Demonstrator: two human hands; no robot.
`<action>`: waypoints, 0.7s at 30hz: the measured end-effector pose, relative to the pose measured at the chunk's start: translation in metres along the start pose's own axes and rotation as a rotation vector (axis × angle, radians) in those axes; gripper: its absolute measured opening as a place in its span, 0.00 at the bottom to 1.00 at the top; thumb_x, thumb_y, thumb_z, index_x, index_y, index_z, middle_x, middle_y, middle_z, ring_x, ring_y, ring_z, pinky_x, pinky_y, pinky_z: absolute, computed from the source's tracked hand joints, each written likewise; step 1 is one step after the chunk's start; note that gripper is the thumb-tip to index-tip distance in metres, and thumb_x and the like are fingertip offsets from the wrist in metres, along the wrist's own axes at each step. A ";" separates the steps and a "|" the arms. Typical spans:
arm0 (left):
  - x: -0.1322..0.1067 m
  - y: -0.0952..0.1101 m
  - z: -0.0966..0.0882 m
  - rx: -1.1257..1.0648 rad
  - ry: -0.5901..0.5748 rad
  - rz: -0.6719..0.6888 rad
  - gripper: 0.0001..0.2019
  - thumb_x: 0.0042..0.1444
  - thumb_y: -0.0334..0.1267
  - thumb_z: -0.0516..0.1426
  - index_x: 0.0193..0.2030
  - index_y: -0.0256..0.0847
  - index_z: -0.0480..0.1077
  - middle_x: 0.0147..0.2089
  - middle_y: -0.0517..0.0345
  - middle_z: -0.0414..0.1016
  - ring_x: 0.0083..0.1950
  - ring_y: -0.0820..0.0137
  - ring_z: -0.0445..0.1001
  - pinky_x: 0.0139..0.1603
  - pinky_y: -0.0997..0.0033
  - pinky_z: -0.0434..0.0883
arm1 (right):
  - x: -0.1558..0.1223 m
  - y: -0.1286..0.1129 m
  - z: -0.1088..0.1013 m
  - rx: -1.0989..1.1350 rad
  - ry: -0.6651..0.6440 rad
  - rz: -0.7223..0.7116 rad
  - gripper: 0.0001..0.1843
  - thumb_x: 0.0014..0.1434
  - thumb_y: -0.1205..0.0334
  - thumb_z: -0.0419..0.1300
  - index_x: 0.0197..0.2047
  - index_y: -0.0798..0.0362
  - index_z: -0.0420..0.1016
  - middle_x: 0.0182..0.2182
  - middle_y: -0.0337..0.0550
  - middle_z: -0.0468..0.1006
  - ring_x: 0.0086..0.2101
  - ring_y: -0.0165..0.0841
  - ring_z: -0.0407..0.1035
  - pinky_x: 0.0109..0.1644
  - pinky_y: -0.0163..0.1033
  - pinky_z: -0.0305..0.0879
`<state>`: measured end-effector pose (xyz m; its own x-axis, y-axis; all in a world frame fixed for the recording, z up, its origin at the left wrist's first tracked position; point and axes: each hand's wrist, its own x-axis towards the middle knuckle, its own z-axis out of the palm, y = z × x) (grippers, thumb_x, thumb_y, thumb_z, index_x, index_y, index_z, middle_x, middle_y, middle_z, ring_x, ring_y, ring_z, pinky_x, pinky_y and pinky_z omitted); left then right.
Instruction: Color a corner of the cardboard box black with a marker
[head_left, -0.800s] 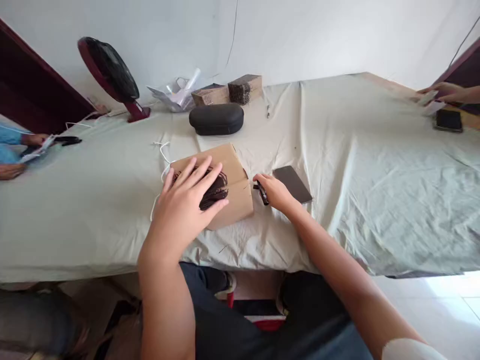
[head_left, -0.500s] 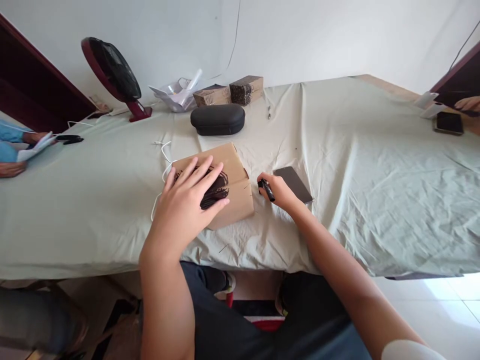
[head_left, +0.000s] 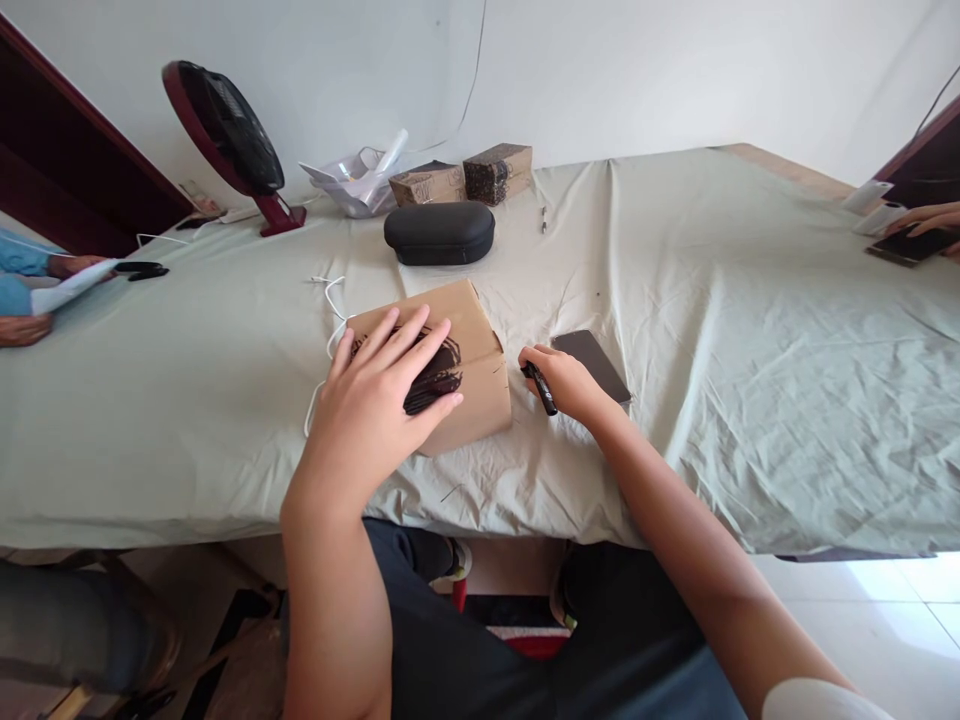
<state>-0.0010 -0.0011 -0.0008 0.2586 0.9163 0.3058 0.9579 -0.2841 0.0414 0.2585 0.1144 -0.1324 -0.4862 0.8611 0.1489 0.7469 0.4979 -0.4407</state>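
Observation:
My left hand [head_left: 379, 400] lies with spread fingers on top of a brown cardboard box [head_left: 480, 330], touching it. Dark black marker scribble [head_left: 437, 385] shows on the box top, partly hidden under my fingers. My right hand [head_left: 566, 385] is closed around a black marker pen [head_left: 540, 388], just right of the box and apart from it. The marker slants down toward me; its upper end is hidden by my fingers. A flat dark grey rectangular object [head_left: 595, 362] rests on the cloth beside my right hand. White cord [head_left: 330, 300] trails along the box's left side.
Behind the box sits a black hard case [head_left: 439, 235]. Two scribbled cardboard boxes [head_left: 499, 173], a clear plastic basket [head_left: 356, 190] and a fan [head_left: 232, 140] stand farther back. One person's hand [head_left: 930, 217] is on a phone at right; another's hands [head_left: 30, 330] hold paper at left.
The marker in my right hand now tilts a little differently. My left hand stays on the box. At far right, the other person's hand has come onto the phone.

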 end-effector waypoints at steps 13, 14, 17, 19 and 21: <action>0.001 0.000 -0.001 -0.013 -0.003 -0.006 0.33 0.71 0.49 0.57 0.80 0.52 0.59 0.83 0.55 0.56 0.84 0.48 0.54 0.83 0.35 0.53 | -0.003 0.006 -0.013 0.150 0.032 0.004 0.06 0.61 0.68 0.66 0.42 0.49 0.78 0.34 0.39 0.80 0.31 0.32 0.67 0.37 0.36 0.55; 0.001 0.000 -0.001 -0.015 -0.005 -0.008 0.33 0.71 0.49 0.57 0.80 0.51 0.59 0.83 0.55 0.56 0.84 0.48 0.54 0.83 0.35 0.53 | -0.003 0.006 -0.013 0.146 0.042 0.005 0.06 0.62 0.68 0.65 0.43 0.49 0.78 0.36 0.40 0.80 0.31 0.33 0.67 0.37 0.37 0.55; 0.001 0.001 -0.001 -0.017 -0.009 -0.012 0.33 0.71 0.49 0.57 0.80 0.50 0.60 0.83 0.55 0.56 0.84 0.49 0.54 0.83 0.35 0.53 | 0.000 0.006 -0.007 0.081 0.102 0.014 0.10 0.66 0.68 0.61 0.49 0.49 0.77 0.45 0.46 0.81 0.36 0.37 0.68 0.38 0.38 0.57; 0.001 0.001 -0.001 -0.014 -0.005 -0.008 0.33 0.71 0.49 0.57 0.80 0.50 0.60 0.83 0.55 0.56 0.84 0.49 0.54 0.83 0.35 0.53 | 0.004 0.007 -0.002 0.032 0.107 -0.009 0.13 0.67 0.69 0.59 0.52 0.49 0.76 0.48 0.49 0.81 0.42 0.42 0.68 0.42 0.39 0.60; 0.001 0.002 -0.001 -0.011 0.002 -0.002 0.32 0.71 0.48 0.57 0.80 0.51 0.60 0.83 0.55 0.56 0.84 0.49 0.54 0.83 0.35 0.52 | 0.007 0.008 0.002 0.027 0.066 -0.056 0.14 0.67 0.72 0.57 0.54 0.50 0.74 0.47 0.49 0.81 0.46 0.45 0.66 0.46 0.41 0.61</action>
<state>0.0011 -0.0009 0.0007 0.2560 0.9163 0.3080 0.9571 -0.2850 0.0524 0.2604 0.1242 -0.1365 -0.4948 0.8375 0.2319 0.7065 0.5430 -0.4539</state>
